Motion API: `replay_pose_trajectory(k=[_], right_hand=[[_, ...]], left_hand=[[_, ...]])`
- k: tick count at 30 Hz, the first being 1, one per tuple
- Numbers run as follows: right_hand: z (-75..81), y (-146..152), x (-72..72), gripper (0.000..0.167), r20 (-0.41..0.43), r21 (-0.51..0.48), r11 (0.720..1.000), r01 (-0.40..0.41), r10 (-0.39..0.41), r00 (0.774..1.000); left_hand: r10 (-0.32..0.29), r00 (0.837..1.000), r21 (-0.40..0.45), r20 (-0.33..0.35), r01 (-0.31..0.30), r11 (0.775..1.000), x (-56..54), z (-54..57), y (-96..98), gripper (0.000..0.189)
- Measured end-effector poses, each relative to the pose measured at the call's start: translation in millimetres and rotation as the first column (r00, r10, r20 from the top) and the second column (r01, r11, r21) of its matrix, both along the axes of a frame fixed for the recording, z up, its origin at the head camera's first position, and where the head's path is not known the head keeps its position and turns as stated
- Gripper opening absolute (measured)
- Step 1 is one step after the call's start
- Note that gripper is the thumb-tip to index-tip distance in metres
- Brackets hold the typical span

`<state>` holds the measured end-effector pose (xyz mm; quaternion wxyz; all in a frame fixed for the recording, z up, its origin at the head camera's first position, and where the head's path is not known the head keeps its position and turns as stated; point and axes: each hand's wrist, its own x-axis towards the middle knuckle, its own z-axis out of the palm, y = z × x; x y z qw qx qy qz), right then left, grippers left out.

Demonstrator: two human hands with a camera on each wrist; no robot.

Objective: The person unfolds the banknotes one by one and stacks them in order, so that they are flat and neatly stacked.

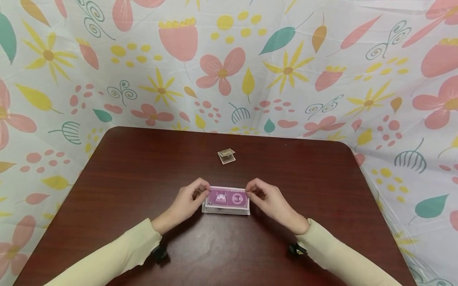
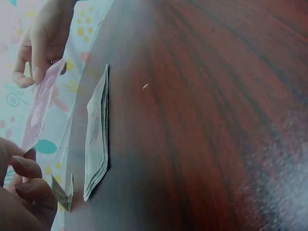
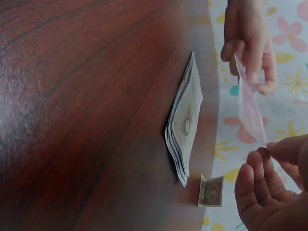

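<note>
A purple banknote (image 1: 232, 190) is stretched out between my two hands, raised off the table. My left hand (image 1: 187, 201) pinches its left end between thumb and fingers. At the opposite end, my right hand (image 1: 270, 200) pinches the upper right corner. Below the purple note lies a small stack of pale notes (image 1: 226, 211), mostly hidden from the head view. In the left wrist view the stack (image 2: 97, 137) shows several layers, apart from the held note (image 2: 38, 110). The right wrist view shows the stack (image 3: 187, 120) slightly bowed.
A small folded brownish note (image 1: 227, 156) stands half unfolded farther back on the dark wooden table (image 1: 150, 159). Behind and beside the table hangs a flower-print cloth (image 1: 222, 39). A dark band or device sits under each wrist.
</note>
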<state>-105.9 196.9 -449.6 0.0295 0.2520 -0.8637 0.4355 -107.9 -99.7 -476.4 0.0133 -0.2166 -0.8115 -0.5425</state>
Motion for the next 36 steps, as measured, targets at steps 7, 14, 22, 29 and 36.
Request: replay_pose_trajectory(k=[7,14,22,29,36], right_hand=[[-5.4,-4,4.0,0.015,0.073,0.006,1.000,-0.007,0.007,0.997],[-15.8,-4,5.9,0.014,0.096,0.051,0.999,0.013,-0.018,0.995],[-30.2,-11,8.7,0.011,0.088,0.152,0.988,-0.016,0.003,0.996],[-35.1,-17,8.0,0.010,0.092,0.209,0.978,-0.012,-0.008,0.996],[-33.7,-19,8.6,0.011,0.049,0.243,0.970,0.012,-0.025,0.999]], left_hand=[[0.062,0.998,-0.044,-0.021,-0.063,0.997,0.7,-2.5,-0.6,0.013],[-0.009,1.000,-0.124,-0.019,0.007,0.992,0.5,-5.2,-1.1,0.013],[-0.058,0.995,-0.288,-0.083,0.032,0.957,-1.2,-15.0,0.8,0.014],[-0.051,0.992,-0.366,-0.119,0.004,0.930,-1.2,-19.4,2.1,0.013],[-0.031,0.988,-0.417,-0.149,-0.035,0.908,0.0,-24.1,2.4,0.015]])
